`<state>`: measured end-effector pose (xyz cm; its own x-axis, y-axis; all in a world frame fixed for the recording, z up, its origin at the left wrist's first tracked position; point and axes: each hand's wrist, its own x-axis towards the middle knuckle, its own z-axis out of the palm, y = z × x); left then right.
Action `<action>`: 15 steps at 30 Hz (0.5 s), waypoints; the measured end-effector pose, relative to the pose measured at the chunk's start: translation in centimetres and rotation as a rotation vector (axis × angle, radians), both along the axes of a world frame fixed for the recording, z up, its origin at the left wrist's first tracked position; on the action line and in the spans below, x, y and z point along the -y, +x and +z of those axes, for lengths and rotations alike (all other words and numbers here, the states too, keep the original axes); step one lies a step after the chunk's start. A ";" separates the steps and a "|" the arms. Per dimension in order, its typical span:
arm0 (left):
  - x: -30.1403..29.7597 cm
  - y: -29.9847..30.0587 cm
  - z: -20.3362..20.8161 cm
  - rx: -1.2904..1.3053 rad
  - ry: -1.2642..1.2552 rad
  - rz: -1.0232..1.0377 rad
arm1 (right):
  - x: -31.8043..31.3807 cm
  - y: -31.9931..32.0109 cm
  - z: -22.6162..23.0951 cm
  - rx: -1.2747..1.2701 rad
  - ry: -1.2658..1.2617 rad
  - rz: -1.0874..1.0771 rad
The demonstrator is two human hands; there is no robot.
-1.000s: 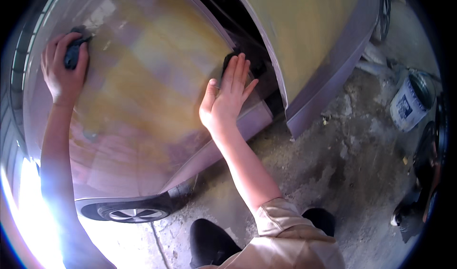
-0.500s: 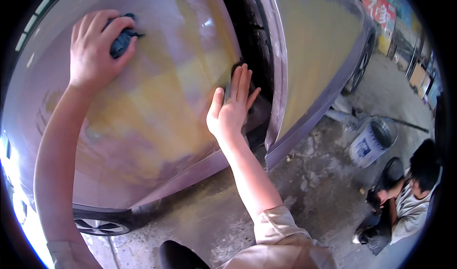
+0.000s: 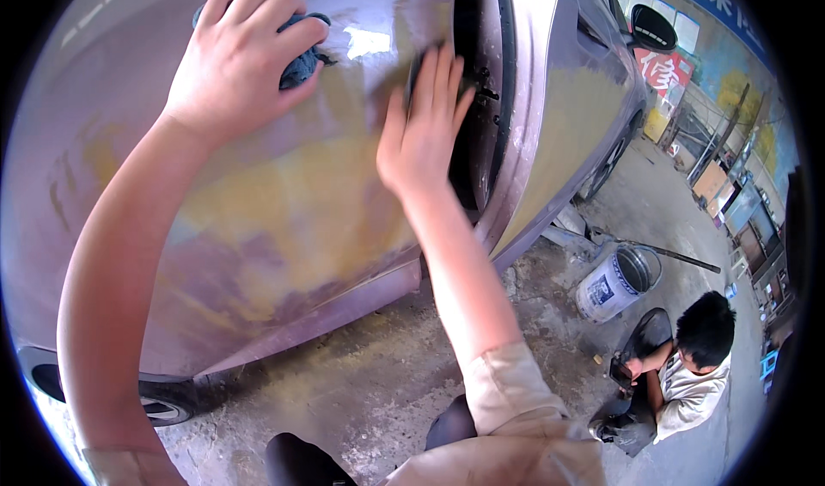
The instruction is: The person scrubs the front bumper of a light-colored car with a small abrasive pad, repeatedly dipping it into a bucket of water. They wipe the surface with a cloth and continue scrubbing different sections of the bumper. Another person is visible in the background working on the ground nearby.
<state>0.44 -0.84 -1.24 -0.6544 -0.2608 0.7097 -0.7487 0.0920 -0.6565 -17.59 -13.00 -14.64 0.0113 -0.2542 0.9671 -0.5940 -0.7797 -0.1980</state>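
Note:
Wrapped in my left hand (image 3: 234, 63) is a crumpled dark blue cloth (image 3: 301, 67), resting against the upper part of a mauve car door (image 3: 284, 207). The door carries broad sanded patches of yellowish filler. Near the door's edge, my right hand (image 3: 421, 138) lies with its fingers stretched forward, pressing a dark flat pad (image 3: 416, 67) to the surface. Most of that pad is hidden under the fingers, which are slightly smeared by motion. Just right of this hand is the dark gap beside the door jamb (image 3: 520, 116).
Beyond the gap, another car panel (image 3: 567, 134) also has yellowish filler. A white bucket (image 3: 606, 288) stands on the stained concrete floor (image 3: 344, 391). To the right, another person (image 3: 687, 383) crouches, hands around something dark. Boards and clutter (image 3: 730, 202) line the far wall.
The view has shifted, with more of the far wall showing. My right hand has slid up along the door edge with the pad. My left hand still grips the cloth, now nearer the right hand.

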 end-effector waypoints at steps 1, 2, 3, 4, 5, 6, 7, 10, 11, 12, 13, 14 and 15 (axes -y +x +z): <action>0.1 -0.2 0.4 -0.013 -0.010 -0.016 | 1.4 -0.4 3.8 -0.006 -0.056 -0.029; 0.0 -0.9 0.9 -0.013 -0.031 -0.041 | 1.7 -0.6 6.7 0.067 -0.081 -0.017; -0.1 -1.3 1.1 -0.009 -0.038 -0.061 | 1.7 -0.8 6.8 0.049 -0.071 -0.017; -0.5 -1.2 1.3 0.006 -0.041 -0.068 | 1.5 -0.4 6.4 0.041 -0.059 -0.005; -0.7 -1.0 1.4 0.017 -0.034 -0.056 | 0.9 -0.2 4.4 0.005 -0.037 0.004; -0.6 -0.6 0.7 -0.002 -0.028 -0.053 | 0.1 -0.7 1.0 -0.061 -0.015 0.004; -0.6 -0.2 0.0 -0.001 -0.010 -0.037 | -0.5 -0.7 -2.5 -0.082 0.046 0.013; -1.0 -0.9 0.6 -0.031 -0.025 -0.036 | 0.7 -1.3 0.9 -0.104 -0.102 -0.013; -1.1 -0.7 1.1 -0.010 -0.058 -0.055 | 1.5 -0.7 4.6 -0.055 -0.130 0.035; -1.5 -1.2 1.5 -0.020 -0.010 -0.025 | 1.7 -0.5 7.8 0.047 -0.144 0.100; -2.4 -1.4 2.1 -0.017 0.048 0.016 | 2.1 0.0 8.5 0.076 -0.154 0.109; -3.0 -1.4 2.3 -0.014 0.105 0.057 | 2.1 0.4 8.6 0.105 -0.165 0.118; -2.8 -1.0 1.9 -0.003 0.092 0.047 | 1.3 0.2 7.2 0.036 -0.134 0.068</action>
